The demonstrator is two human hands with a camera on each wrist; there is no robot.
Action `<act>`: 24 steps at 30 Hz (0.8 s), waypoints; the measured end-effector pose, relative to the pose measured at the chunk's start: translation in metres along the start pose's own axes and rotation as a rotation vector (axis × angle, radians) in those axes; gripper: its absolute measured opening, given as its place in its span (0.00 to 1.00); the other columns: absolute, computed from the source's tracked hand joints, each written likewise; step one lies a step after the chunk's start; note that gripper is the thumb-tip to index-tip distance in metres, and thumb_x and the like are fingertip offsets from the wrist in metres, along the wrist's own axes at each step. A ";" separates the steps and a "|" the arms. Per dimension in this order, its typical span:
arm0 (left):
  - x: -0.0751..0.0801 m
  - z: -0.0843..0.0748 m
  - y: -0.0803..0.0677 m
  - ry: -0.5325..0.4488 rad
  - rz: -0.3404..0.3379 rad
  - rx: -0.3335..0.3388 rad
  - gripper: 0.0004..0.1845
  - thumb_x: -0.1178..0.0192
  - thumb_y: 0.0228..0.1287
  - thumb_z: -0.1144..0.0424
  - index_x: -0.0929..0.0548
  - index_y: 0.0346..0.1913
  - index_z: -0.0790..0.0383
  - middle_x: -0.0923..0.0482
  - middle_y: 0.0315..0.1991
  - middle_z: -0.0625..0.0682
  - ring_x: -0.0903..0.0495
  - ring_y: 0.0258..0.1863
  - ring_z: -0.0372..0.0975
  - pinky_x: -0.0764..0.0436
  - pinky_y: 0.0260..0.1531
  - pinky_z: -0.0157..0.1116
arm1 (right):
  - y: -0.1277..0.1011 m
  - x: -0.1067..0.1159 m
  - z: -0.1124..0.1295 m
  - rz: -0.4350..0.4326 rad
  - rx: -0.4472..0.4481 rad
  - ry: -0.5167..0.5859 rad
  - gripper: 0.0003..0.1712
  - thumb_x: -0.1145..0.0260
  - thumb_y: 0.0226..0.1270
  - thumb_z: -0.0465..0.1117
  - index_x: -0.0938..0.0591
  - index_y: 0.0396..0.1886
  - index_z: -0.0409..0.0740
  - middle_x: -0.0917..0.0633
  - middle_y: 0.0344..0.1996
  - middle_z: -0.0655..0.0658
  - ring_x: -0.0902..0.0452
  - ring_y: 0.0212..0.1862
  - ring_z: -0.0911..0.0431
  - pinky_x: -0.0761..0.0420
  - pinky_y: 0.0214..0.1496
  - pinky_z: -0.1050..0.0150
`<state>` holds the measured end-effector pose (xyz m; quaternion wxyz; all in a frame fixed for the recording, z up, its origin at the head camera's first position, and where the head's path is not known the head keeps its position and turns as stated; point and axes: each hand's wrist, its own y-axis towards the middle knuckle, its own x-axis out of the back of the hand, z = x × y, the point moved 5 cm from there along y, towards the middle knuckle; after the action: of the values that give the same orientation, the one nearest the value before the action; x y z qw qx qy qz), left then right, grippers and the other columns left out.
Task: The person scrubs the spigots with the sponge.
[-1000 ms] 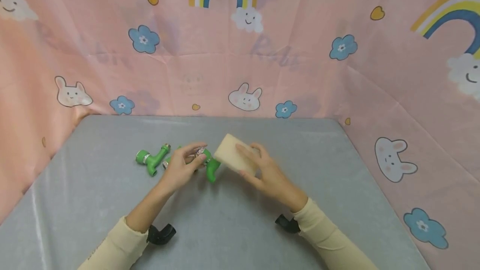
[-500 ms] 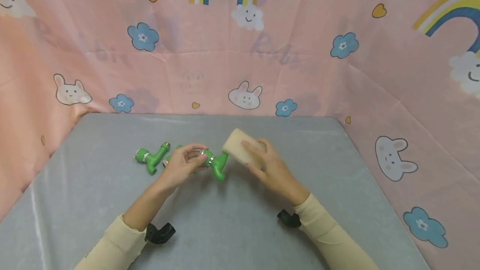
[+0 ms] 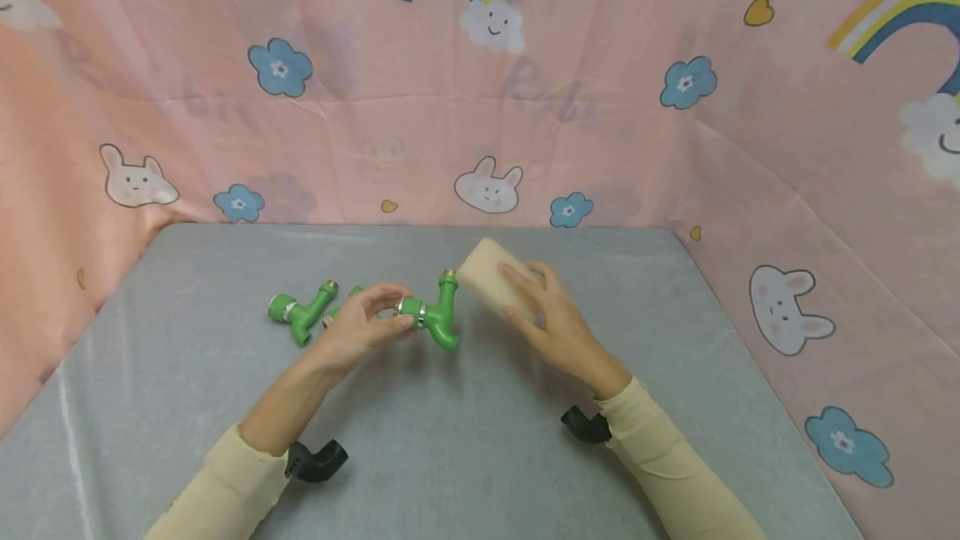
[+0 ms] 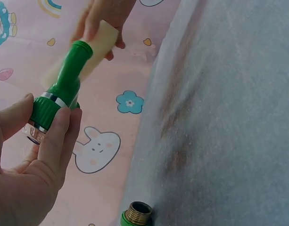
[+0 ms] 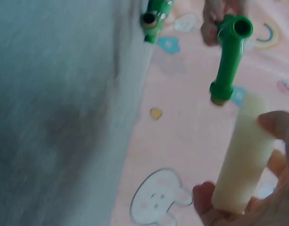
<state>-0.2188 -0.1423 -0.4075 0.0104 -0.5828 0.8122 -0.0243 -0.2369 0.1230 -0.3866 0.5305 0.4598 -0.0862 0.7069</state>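
Left hand [image 3: 360, 332] pinching the green tap [image 3: 432, 319] by its metal collar, held just above the grey table [image 3: 480, 457]. Right hand [image 3: 551, 319] clamped round the sponge [image 3: 491, 277], now up at the tap's brass tip instead of its lower bend. Touching or just beside, hard to say. Looks like wiping moved along. Second tap [image 3: 300, 317] lying left, untouched.

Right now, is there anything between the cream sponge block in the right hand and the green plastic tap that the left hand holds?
Nothing visible. The cream sponge block sits right beside the brass tip of the green plastic tap, with no object between them.
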 end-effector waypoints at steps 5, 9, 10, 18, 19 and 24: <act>-0.001 -0.001 0.001 -0.036 0.024 0.012 0.24 0.47 0.78 0.66 0.34 0.70 0.72 0.33 0.69 0.68 0.17 0.51 0.31 0.18 0.63 0.40 | -0.004 -0.006 0.026 0.053 0.134 0.072 0.35 0.35 0.72 0.42 0.32 0.76 0.57 0.33 0.68 0.34 0.28 0.60 0.40 0.19 0.53 0.48; -0.001 0.000 0.002 -0.052 0.029 0.018 0.23 0.50 0.80 0.64 0.32 0.70 0.71 0.24 0.64 0.65 0.15 0.50 0.33 0.18 0.63 0.42 | -0.006 -0.012 0.035 0.076 0.167 0.077 0.33 0.36 0.73 0.42 0.32 0.76 0.56 0.34 0.69 0.34 0.28 0.62 0.40 0.19 0.52 0.51; -0.001 0.000 0.001 -0.049 0.028 0.022 0.23 0.50 0.80 0.63 0.31 0.70 0.71 0.21 0.61 0.62 0.14 0.49 0.34 0.17 0.62 0.42 | -0.006 -0.013 0.035 0.075 0.157 0.070 0.33 0.36 0.73 0.42 0.32 0.76 0.56 0.35 0.69 0.34 0.28 0.61 0.40 0.19 0.51 0.52; -0.001 0.003 0.000 0.012 0.039 0.068 0.25 0.47 0.79 0.58 0.29 0.69 0.71 0.13 0.43 0.40 0.14 0.44 0.34 0.13 0.45 0.33 | 0.000 -0.011 0.012 0.037 0.028 0.038 0.33 0.36 0.74 0.42 0.32 0.77 0.56 0.35 0.70 0.32 0.26 0.59 0.37 0.18 0.53 0.43; -0.001 0.003 0.001 0.017 0.042 0.074 0.25 0.47 0.79 0.58 0.29 0.69 0.71 0.13 0.41 0.39 0.14 0.44 0.33 0.14 0.42 0.31 | 0.000 -0.011 0.008 0.032 0.015 0.032 0.33 0.36 0.75 0.43 0.32 0.77 0.56 0.35 0.70 0.31 0.26 0.59 0.37 0.18 0.53 0.42; -0.004 0.006 0.000 -0.030 0.095 0.098 0.25 0.40 0.75 0.59 0.27 0.67 0.71 0.11 0.37 0.39 0.14 0.39 0.32 0.16 0.39 0.28 | 0.002 -0.007 -0.007 0.014 -0.033 0.008 0.33 0.36 0.75 0.43 0.32 0.76 0.54 0.34 0.69 0.30 0.27 0.60 0.36 0.19 0.56 0.39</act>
<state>-0.2173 -0.1385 -0.4133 0.0525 -0.5425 0.8366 -0.0548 -0.2419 0.1215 -0.3951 0.5334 0.4475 -0.0989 0.7110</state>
